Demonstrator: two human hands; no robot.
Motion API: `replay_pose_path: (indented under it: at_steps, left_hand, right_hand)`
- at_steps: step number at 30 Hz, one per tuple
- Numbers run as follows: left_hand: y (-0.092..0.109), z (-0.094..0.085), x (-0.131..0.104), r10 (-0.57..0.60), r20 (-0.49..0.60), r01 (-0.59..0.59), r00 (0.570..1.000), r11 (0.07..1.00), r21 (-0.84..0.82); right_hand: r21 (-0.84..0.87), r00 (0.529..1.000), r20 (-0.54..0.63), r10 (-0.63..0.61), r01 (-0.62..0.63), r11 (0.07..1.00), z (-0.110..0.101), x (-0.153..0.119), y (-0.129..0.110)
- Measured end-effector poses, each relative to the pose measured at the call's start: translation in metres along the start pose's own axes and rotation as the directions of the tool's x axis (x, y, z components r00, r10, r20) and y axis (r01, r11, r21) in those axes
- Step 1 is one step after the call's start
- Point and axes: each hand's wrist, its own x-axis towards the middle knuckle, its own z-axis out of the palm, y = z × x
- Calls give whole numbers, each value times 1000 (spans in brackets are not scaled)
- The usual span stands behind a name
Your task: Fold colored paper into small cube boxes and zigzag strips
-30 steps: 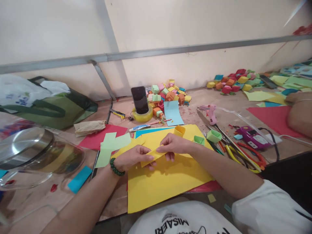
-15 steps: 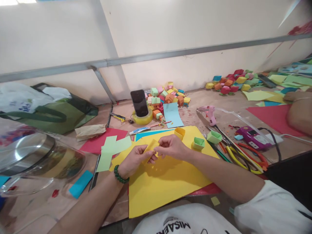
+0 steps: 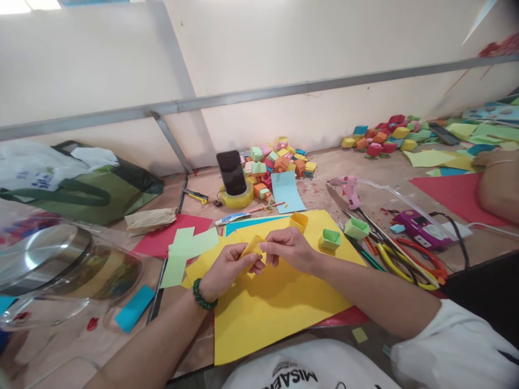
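Between my hands is a small piece of yellow paper [image 3: 254, 246], bent into a curve. My left hand [image 3: 229, 268], with a green bead bracelet at the wrist, pinches its lower left side. The fingers of my right hand [image 3: 288, 248] are closed on its right edge. Below both hands lies a large yellow sheet [image 3: 275, 308]. Just behind my right hand stands a small yellow paper box [image 3: 299, 220], open at the top. To its right are a green paper box [image 3: 330, 239] and a second green box [image 3: 356, 228].
A phone [image 3: 231, 172] stands in a tape roll [image 3: 236, 197] before a pile of paper cubes [image 3: 279, 162]. On the right are a pink glue gun [image 3: 349, 190], scissors [image 3: 421, 259] and another person's arm [image 3: 498, 186]. A glass jar [image 3: 109, 265] stands left.
The yellow paper piece has gone from lying flatter to curling over between my fingers. Both hands stay in nearly the same place.
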Motion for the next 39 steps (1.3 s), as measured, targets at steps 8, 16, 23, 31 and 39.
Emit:
replay_pose_path:
  at_steps: [8,16,23,31,39]
  left_hand:
    - [-4,7,-1,28,-27,-26,999,997,76]
    - [-5,19,-1,3,-100,2,995,999,52]
    - [6,15,-5,-63,24,62,998,998,13]
    - [2,13,-4,-88,109,103,990,985,-135]
    - [7,1,-5,-233,144,247,962,965,-91]
  right_hand:
    - [-260,975,-123,-187,150,954,6,1,-2]
    - [-24,996,-88,-25,23,999,5,4,1]
    - [-299,986,-103,-133,97,949,2,6,5]
    - [-196,996,-75,-56,41,980,5,2,0]
    - [-175,945,-318,-78,22,984,-21,12,-6]
